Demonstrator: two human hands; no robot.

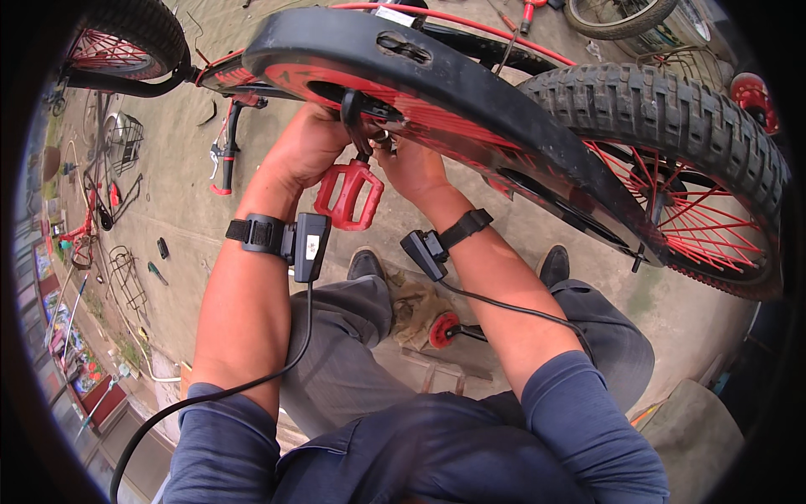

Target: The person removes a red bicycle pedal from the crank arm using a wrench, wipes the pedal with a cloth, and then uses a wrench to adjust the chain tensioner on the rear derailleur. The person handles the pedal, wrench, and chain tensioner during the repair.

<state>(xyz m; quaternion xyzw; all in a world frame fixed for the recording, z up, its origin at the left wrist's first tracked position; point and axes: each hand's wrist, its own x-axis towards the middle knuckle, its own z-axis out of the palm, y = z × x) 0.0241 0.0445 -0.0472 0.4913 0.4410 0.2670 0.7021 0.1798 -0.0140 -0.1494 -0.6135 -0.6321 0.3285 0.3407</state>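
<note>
A bicycle with a black-and-red chain guard (504, 126) stretches across the upper part of the head view. Under the guard's left end, my left hand (315, 143) is closed beside the black crank arm (353, 122); its fingertips are hidden behind the guard and crank. My right hand (411, 168) comes from the other side, fingers bent in at the crank, next to a small shiny metal ring. What either hand grips I cannot make out. A red pedal (348, 196) hangs from the crank between my wrists.
The knobbly rear tyre (646, 105) rises at the right, and the front wheel (126, 50) stands at far left. A red-rimmed small wheel (443, 330) lies between my feet. A handlebar (227, 155), a wire basket (124, 139) and scattered parts lie on the concrete at left.
</note>
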